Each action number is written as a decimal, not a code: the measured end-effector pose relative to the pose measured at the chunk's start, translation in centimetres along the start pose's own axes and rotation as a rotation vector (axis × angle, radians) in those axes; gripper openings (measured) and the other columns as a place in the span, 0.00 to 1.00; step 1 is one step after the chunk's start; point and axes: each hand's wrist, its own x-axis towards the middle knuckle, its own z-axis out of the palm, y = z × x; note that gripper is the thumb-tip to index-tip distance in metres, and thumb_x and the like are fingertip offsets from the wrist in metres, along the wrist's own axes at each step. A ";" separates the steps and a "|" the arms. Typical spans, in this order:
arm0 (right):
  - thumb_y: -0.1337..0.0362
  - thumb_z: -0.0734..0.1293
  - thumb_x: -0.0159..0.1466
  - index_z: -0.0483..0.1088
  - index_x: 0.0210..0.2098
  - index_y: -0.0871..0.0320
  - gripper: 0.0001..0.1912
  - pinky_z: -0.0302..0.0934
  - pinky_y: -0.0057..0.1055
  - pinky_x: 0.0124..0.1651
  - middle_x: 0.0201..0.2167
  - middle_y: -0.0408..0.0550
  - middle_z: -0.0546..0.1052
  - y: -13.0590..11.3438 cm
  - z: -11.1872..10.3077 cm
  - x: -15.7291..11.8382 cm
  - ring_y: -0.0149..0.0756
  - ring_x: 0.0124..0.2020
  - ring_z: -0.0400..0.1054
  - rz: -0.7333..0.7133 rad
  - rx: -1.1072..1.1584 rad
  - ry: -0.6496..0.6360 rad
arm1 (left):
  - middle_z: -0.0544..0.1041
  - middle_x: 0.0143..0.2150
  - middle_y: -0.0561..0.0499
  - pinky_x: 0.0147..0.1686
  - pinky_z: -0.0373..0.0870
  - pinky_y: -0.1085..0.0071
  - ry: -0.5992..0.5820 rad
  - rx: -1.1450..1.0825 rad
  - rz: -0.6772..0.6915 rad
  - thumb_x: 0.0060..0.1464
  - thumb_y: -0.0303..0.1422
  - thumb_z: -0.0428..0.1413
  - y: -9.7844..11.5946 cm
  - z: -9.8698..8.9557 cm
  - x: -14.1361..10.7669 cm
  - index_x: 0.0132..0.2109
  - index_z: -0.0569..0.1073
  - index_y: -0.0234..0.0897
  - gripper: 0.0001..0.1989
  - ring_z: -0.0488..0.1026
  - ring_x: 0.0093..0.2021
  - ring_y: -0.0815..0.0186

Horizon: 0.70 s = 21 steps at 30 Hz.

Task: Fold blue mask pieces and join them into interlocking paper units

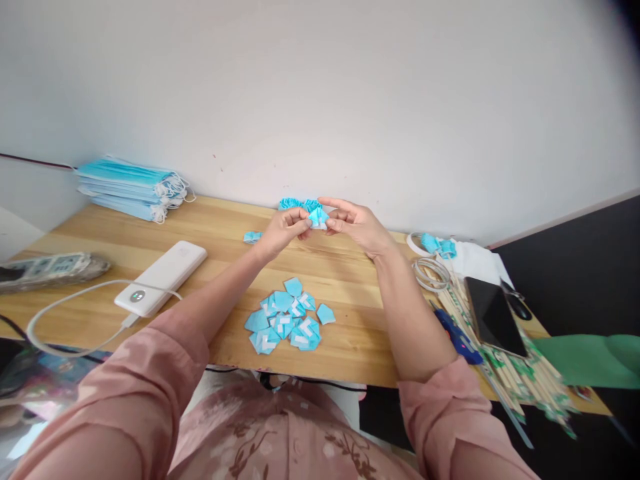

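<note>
One blue folded piece (318, 217) between both hands (286, 230).

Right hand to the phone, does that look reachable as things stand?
Probably yes: nothing covers the phone, and it lies just beyond the right forearm. But the right hand is on the blue piece, so it would likely have to let go first.
</note>
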 end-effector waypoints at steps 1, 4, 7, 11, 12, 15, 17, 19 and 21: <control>0.56 0.75 0.57 0.72 0.58 0.57 0.31 0.70 0.32 0.44 0.35 0.44 0.78 0.0 0.0 0.0 0.32 0.37 0.71 0.002 -0.002 -0.003 | 0.74 0.24 0.54 0.30 0.68 0.74 -0.008 0.012 -0.002 0.49 0.43 0.64 0.0 0.0 0.0 0.31 0.70 0.34 0.17 0.69 0.25 0.72; 0.58 0.75 0.57 0.73 0.56 0.58 0.29 0.69 0.30 0.42 0.34 0.44 0.78 0.1 0.1 0.2 0.31 0.36 0.70 0.004 -0.022 0.000 | 0.74 0.24 0.54 0.30 0.68 0.74 -0.023 0.026 0.002 0.50 0.44 0.64 -0.1 -0.1 0.1 0.31 0.71 0.34 0.17 0.69 0.25 0.72; 0.59 0.74 0.57 0.73 0.56 0.59 0.27 0.68 0.30 0.42 0.33 0.43 0.77 0.1 0.1 0.2 0.31 0.35 0.70 -0.002 -0.042 0.010 | 0.73 0.24 0.55 0.30 0.67 0.74 -0.028 0.021 0.007 0.49 0.45 0.65 -0.2 0.0 0.1 0.31 0.71 0.34 0.18 0.68 0.24 0.73; 0.60 0.72 0.59 0.73 0.56 0.59 0.26 0.68 0.31 0.42 0.32 0.43 0.75 0.1 0.3 0.1 0.30 0.34 0.69 -0.019 -0.087 0.018 | 0.73 0.24 0.55 0.29 0.67 0.75 -0.016 0.025 -0.004 0.47 0.44 0.65 -0.3 0.0 0.3 0.31 0.71 0.34 0.18 0.68 0.25 0.73; 0.60 0.71 0.59 0.73 0.56 0.59 0.26 0.67 0.31 0.41 0.32 0.43 0.75 0.1 0.4 0.2 0.30 0.33 0.68 -0.030 -0.106 0.019 | 0.73 0.24 0.55 0.29 0.67 0.75 -0.011 0.026 -0.007 0.47 0.44 0.65 -0.3 0.0 0.3 0.31 0.71 0.34 0.18 0.68 0.25 0.73; 0.61 0.69 0.59 0.72 0.57 0.59 0.26 0.66 0.31 0.39 0.30 0.41 0.73 0.2 0.7 0.3 0.29 0.31 0.66 -0.077 -0.171 0.023 | 0.73 0.24 0.55 0.29 0.66 0.75 -0.002 0.033 -0.009 0.47 0.43 0.65 -0.4 0.0 0.3 0.31 0.71 0.34 0.17 0.68 0.24 0.73; 0.62 0.68 0.59 0.72 0.58 0.59 0.27 0.65 0.30 0.38 0.30 0.42 0.73 0.2 0.8 0.4 0.29 0.30 0.65 -0.102 -0.207 0.025 | 0.73 0.24 0.55 0.29 0.66 0.75 -0.004 0.044 -0.004 0.48 0.43 0.64 -0.3 0.0 0.3 0.30 0.70 0.34 0.17 0.68 0.24 0.73; 0.62 0.67 0.59 0.71 0.58 0.59 0.27 0.64 0.30 0.37 0.32 0.43 0.74 0.2 0.9 0.4 0.29 0.31 0.65 -0.113 -0.241 0.025 | 0.73 0.24 0.55 0.29 0.67 0.74 -0.009 0.053 0.003 0.49 0.43 0.64 -0.2 0.0 0.2 0.30 0.70 0.35 0.17 0.68 0.25 0.73; 0.62 0.66 0.59 0.71 0.59 0.59 0.28 0.64 0.30 0.37 0.33 0.43 0.75 0.3 0.9 0.3 0.30 0.31 0.65 -0.116 -0.271 0.022 | 0.73 0.23 0.54 0.30 0.67 0.74 -0.011 0.052 0.008 0.49 0.44 0.64 -0.1 0.0 0.1 0.30 0.69 0.35 0.17 0.68 0.25 0.73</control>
